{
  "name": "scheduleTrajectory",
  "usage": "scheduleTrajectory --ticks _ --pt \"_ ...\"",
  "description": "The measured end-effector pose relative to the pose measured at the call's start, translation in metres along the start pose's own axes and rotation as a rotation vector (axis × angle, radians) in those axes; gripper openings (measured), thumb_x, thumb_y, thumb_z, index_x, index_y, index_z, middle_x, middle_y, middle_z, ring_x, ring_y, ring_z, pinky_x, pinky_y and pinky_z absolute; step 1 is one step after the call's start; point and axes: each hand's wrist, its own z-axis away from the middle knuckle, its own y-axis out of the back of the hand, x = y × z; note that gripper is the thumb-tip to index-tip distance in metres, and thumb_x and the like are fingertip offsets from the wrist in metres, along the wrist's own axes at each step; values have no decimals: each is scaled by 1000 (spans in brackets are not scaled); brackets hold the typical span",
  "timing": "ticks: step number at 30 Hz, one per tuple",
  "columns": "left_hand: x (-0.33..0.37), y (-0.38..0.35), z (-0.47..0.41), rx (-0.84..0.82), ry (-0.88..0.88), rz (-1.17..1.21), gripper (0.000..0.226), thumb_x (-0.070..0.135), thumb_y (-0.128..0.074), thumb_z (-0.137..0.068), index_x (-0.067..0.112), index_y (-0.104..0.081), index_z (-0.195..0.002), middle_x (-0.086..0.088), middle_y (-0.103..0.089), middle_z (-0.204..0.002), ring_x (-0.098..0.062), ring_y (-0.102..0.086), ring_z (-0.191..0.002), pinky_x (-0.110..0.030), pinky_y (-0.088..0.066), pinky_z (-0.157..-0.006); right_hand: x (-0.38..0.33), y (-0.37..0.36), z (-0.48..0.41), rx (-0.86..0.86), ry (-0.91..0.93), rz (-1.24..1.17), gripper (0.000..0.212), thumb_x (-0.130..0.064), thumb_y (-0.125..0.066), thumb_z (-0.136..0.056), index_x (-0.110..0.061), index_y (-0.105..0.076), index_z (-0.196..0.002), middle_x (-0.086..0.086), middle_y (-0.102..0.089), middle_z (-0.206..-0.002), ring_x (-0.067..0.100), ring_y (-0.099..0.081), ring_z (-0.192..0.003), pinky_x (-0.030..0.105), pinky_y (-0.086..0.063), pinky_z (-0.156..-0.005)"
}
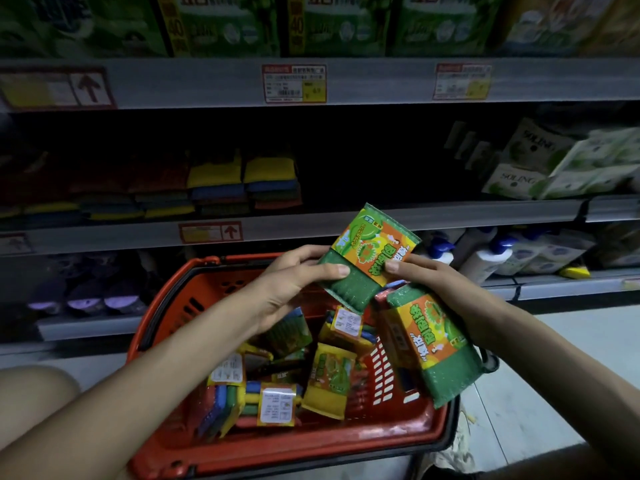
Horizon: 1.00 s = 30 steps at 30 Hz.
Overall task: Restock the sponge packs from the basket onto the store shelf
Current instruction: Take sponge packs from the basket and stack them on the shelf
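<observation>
The left hand [298, 284] gripped a green sponge pack [369, 254] at its lower left edge, thumb laid across the bare green end. The right hand [446, 296] pressed its thumb on the label while clutching a second pack [434, 344] underneath. The sponge pack sat between both hands above the red basket [277, 448], its long axis tilted, labelled end pointing up and right toward the shelf [450, 213].

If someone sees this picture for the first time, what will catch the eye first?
A bright green sponge pack held up at the centre between the left hand and the right hand, which also carries a second pack. Below them, the red basket holds more packs, against dim shelves.
</observation>
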Motion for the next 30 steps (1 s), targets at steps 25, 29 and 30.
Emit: scheduleTrajectory --ticks 25,29,30 --pt "1 2 11 -17 -26 61 52 24 -78 -80 15 -66 -129 -7 -77 -116 -19 -73 -109 -25 -57 -89 -3 -7 -2 18 43 17 57 -55 -74 -75 -22 -68 -121 15 -78 -105 44 -74 -97 45 -61 -83" --pt "4 -1 12 13 -33 108 52 24 -79 -80 14 -66 -130 -9 -76 -117 -23 -72 -111 -35 -54 -98 -9 -6 -1 27 57 30 60 -56 -74 -70 -26 -65 -122 9 -80 -102 35 -77 -89 39 -64 -78" --pt "6 -3 13 31 -50 117 54 25 -80 -79 14 -66 -130 -8 -76 -116 -23 -72 -110 -36 -54 -97 -10 -4 -1 46 77 32 60 -54 -74 -70 -27 -64 -122 7 -80 -100 30 -78 -85 36 -64 -73"
